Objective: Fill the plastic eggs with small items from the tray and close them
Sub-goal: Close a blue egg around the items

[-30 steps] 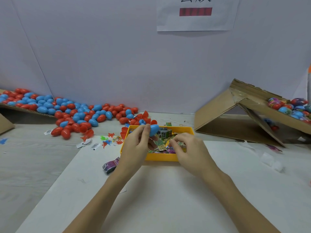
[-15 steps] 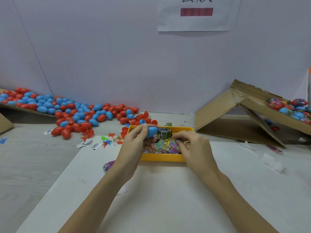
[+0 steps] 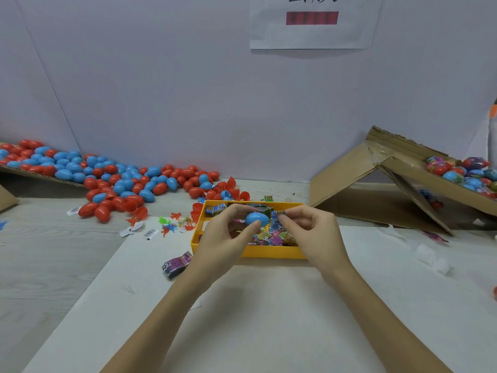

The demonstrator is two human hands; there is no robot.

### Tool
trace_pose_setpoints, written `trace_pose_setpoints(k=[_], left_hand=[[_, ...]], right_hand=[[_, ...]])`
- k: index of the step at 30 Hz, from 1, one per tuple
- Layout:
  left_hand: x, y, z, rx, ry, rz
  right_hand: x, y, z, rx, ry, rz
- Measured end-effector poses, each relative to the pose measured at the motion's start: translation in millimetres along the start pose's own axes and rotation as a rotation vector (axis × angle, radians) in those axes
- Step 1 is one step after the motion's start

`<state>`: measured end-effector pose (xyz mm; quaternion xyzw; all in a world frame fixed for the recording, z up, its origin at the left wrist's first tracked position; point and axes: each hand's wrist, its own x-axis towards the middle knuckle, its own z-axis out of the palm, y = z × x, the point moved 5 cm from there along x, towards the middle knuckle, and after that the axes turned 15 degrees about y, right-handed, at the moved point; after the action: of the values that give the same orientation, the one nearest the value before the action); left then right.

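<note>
Over the yellow tray [image 3: 269, 253] on the desk [image 3: 269, 305], the left hand [image 3: 224, 238] holds a blue plastic egg half [image 3: 256, 218] between thumb and fingers. Just beside it, the right hand [image 3: 313, 232] pinches a small blue printed packet [image 3: 277, 220] at the egg's edge. More colourful packets [image 3: 274, 236] lie in the tray. Red and blue eggs [image 3: 113, 175] are heaped at back left; wrapped eggs [image 3: 462, 172] sit on a cardboard ramp [image 3: 403, 170] at right
</note>
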<state>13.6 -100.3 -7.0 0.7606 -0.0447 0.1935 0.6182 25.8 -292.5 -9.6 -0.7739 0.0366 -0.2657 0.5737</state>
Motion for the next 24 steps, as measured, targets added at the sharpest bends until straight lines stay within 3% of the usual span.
trace_pose_setpoints(k=[16, 24], left_hand=[[0, 5, -4, 0.050, 0.068, 0.095], [-1, 7, -2, 0.105, 0.090, 0.121]], right_hand=[[-5, -5, 6, 0.024, -0.065, -0.014], [-11, -12, 12, -0.080, -0.166, -0.133]])
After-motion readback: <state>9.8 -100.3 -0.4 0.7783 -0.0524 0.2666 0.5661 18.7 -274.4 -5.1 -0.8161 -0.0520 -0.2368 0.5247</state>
